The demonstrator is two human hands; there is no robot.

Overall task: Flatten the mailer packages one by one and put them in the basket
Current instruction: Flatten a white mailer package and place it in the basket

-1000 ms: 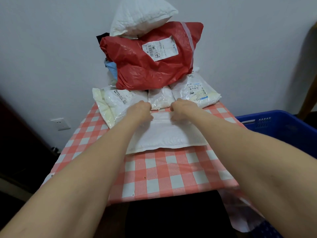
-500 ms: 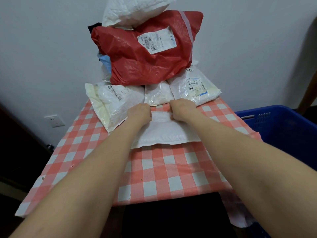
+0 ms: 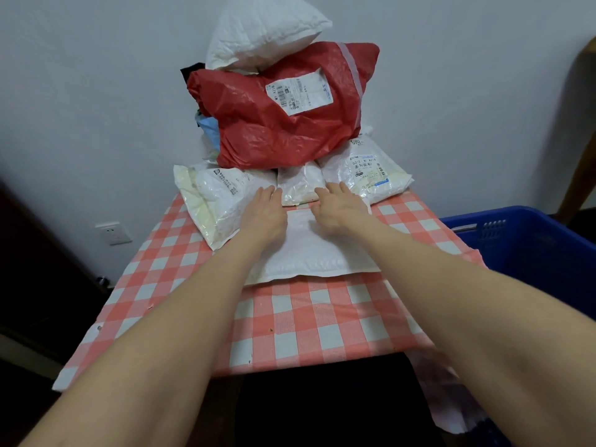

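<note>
The left hand (image 3: 265,217) and right hand (image 3: 341,210) press flat on the far end of the white mailer (image 3: 309,253). Their fingers (image 3: 268,194) are straight and spread, holding nothing. The mailer lies on the checked tabletop (image 3: 290,324). Just beyond the fingers is a pile (image 3: 300,185) of packages topped by a red mailer (image 3: 258,130). The blue basket (image 3: 529,250) stands well to their right.

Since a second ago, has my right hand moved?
Yes. The right hand uncurled, its fingers reaching forward beside the small white plastic packet in the pile.
</note>
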